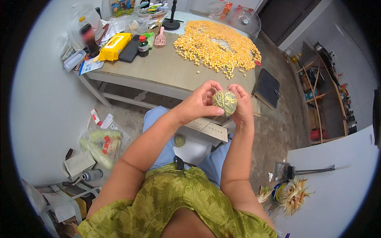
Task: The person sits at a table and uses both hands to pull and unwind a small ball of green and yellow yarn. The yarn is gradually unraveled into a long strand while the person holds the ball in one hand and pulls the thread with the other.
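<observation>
A ball of yellow-green and grey yarn (225, 102) is held up between my two hands, just past the near edge of the table. My left hand (205, 99) curls around its left side, thumb below and fingers above. Against the right side rests my right hand (242, 105), its fingertips bent over the top; the ball covers part of the palm. A strand (209, 124) runs down from the ball toward an open box (208, 131) between my knees, whose side bears writing. Inside the box, at the left, sits a second yarn ball (179, 140).
Corn kernels (202, 35) spread over the table (134, 70). Yellow wipes (115, 46), a red-capped bottle (143, 47) and a pink brush (160, 38) stand to their left. A black notebook (267, 86) lies at right. A plastic bag (102, 145) and corn husks (294, 196) are lower down.
</observation>
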A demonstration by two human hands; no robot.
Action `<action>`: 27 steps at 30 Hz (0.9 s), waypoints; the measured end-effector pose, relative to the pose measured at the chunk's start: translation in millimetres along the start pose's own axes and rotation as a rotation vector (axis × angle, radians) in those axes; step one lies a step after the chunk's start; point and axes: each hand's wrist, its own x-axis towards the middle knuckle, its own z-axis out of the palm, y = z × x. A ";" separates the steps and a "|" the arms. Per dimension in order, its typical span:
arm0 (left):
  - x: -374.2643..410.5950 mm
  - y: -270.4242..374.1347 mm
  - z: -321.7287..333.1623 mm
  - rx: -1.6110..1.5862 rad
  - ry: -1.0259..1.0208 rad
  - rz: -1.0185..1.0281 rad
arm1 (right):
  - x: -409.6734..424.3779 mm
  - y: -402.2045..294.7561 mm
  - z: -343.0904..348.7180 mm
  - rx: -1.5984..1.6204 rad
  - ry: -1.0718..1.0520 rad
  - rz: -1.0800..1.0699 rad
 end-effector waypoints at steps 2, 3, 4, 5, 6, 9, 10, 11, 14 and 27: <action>3.4 0.4 2.2 -0.009 0.092 0.088 | -4.1 4.6 -1.6 -0.009 0.019 0.133; 5.2 1.1 2.8 -0.012 0.137 0.131 | -6.8 10.7 -2.2 -0.008 0.017 0.144; 7.6 0.0 1.7 0.029 0.177 0.160 | -9.1 19.3 -4.1 -0.006 0.015 0.155; 10.7 -2.7 -1.0 0.070 0.216 0.189 | -11.9 25.1 -4.3 -0.005 0.013 0.166; 13.7 -5.6 -4.4 0.109 0.254 0.217 | -16.0 27.3 -1.3 -0.019 -0.007 0.163; 20.7 -12.9 -14.5 0.312 0.364 0.330 | -27.6 24.4 7.4 -0.203 -0.047 0.201; 22.4 -14.2 -16.8 0.368 0.404 0.360 | -31.6 18.9 9.8 -0.268 -0.075 0.198; 23.0 -14.4 -20.1 0.469 0.442 0.358 | -34.4 13.2 12.0 -0.311 -0.104 0.175; 20.5 -13.4 -24.6 0.656 0.492 0.307 | -45.3 -6.7 17.3 -0.395 -0.146 0.124; -2.2 -13.0 -4.4 0.210 -0.188 -0.077 | -26.0 -43.1 4.8 -0.192 0.029 -0.062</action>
